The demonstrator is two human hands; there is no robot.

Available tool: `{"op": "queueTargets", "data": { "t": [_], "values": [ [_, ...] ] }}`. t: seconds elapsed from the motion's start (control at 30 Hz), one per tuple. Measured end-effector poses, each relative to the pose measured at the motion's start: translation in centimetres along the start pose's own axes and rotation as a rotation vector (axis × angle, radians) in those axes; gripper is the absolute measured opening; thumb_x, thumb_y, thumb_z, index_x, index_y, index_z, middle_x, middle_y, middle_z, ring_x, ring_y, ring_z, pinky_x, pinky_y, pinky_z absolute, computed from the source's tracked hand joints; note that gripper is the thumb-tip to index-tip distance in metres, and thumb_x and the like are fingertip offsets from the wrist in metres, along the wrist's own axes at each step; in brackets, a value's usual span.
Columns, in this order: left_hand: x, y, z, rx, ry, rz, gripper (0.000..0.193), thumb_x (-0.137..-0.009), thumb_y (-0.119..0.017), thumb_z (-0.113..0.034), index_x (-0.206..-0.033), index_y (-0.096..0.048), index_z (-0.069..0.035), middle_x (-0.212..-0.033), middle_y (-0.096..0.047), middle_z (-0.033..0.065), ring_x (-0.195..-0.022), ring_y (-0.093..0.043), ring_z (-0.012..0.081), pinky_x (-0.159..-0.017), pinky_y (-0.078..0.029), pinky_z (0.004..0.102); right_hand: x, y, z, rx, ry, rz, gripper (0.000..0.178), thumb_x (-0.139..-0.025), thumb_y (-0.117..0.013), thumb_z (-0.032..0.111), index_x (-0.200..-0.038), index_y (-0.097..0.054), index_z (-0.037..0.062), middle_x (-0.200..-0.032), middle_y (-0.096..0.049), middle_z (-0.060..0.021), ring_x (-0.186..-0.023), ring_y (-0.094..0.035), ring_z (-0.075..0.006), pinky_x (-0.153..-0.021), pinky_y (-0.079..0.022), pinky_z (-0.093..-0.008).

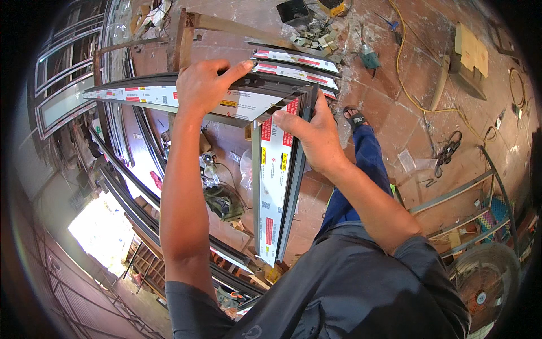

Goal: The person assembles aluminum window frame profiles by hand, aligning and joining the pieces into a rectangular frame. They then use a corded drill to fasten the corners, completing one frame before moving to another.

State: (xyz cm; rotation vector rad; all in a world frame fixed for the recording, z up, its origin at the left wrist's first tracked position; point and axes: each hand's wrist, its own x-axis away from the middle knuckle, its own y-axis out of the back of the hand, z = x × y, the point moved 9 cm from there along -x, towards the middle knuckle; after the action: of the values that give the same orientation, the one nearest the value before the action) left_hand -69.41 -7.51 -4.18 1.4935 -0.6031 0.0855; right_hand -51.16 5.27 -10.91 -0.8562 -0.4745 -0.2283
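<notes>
My left hand (203, 87) is wrapped over a long dark frame profile (152, 95) covered with white, red and yellow printed film, its thumb stretched along the upper edge. A shorter filmed profile (274, 186) meets its right end at a corner and runs down toward my body. Around that corner my right hand (313, 133) is closed on the shorter profile, thumb on its filmed face and fingers behind the dark edge. At the joint the two mitred ends come together; whether they touch all along the cut I cannot tell. Two more filmed profiles (296, 70) lie just beyond.
Small metal pieces (319, 37) are heaped on the tiled floor, near a green power tool (370, 59). A yellow cable (402, 56) snakes along the right, past a cardboard box (471, 53). A round fan (483, 285) stands lower right. Glazed frames (68, 107) lean at left.
</notes>
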Motion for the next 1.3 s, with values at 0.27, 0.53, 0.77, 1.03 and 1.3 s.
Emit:
{"op": "queueTargets", "data": {
  "t": [0.27, 0.53, 0.77, 1.03, 1.3],
  "values": [
    [-0.1, -0.4, 0.7, -0.012, -0.020, -0.043, 0.081, -0.086, -0.054, -0.086, -0.079, -0.080, -0.009, -0.061, -0.066, 0.0085, -0.069, -0.068, 0.0322, -0.075, -0.048, 0.0487, -0.5, 0.1, -0.9, 0.018, 0.029, -0.026, 0.059, -0.090, -0.081, 0.012, -0.136, -0.045, 0.0010, -0.116, -0.066, -0.0095, -0.105, -0.066, -0.0169, -0.096, -0.055, -0.0368],
    [7.6, 2.7, 3.4, 0.984, -0.022, -0.608, 0.042, -0.103, -0.065, -0.029, -0.135, -0.068, -0.001, -0.133, -0.070, 0.0118, -0.122, -0.063, 0.0200, -0.105, -0.046, 0.0333, 0.5, -0.9, -1.3, -0.162, -0.033, -0.064, 0.052, -0.090, -0.080, 0.007, -0.134, -0.053, 0.0050, -0.111, -0.070, -0.0060, -0.099, -0.069, -0.0158, -0.092, -0.057, -0.0357],
    [36.2, -12.1, -4.7, 1.939, 0.177, -0.295, 0.071, -0.110, -0.037, -0.064, -0.085, -0.062, -0.002, -0.073, -0.060, 0.0135, -0.073, -0.060, 0.0271, -0.071, -0.046, 0.0372, 0.5, -1.2, -1.9, -0.167, -0.046, -0.038, 0.046, -0.093, -0.079, 0.009, -0.132, -0.054, 0.0089, -0.111, -0.069, -0.0041, -0.101, -0.068, -0.0163, -0.090, -0.058, -0.0366],
    [49.6, -29.3, -8.5, 2.706, 0.819, -1.249, 0.081, -0.098, -0.055, -0.073, -0.146, -0.052, -0.008, -0.135, -0.060, 0.0096, -0.116, -0.061, 0.0287, -0.086, -0.055, 0.0363, 0.5, -1.0, -2.3, -0.090, -0.107, 0.059, 0.039, -0.097, -0.074, 0.013, -0.132, -0.055, 0.0126, -0.113, -0.069, -0.0047, -0.102, -0.069, -0.0183, -0.091, -0.058, -0.0382],
    [52.2, -34.9, -5.9, 2.621, 1.424, -1.733, 0.054, -0.100, -0.060, -0.064, -0.119, -0.058, -0.013, -0.102, -0.067, 0.0028, -0.088, -0.062, 0.0179, -0.083, -0.051, 0.0353, -1.5, 0.1, 0.9, -0.076, -0.195, -0.056, 0.051, -0.106, -0.054, 0.054, -0.126, -0.064, 0.0083, -0.128, -0.070, -0.0137, -0.121, -0.064, -0.0254, -0.105, -0.049, -0.0461]
  ]
}}
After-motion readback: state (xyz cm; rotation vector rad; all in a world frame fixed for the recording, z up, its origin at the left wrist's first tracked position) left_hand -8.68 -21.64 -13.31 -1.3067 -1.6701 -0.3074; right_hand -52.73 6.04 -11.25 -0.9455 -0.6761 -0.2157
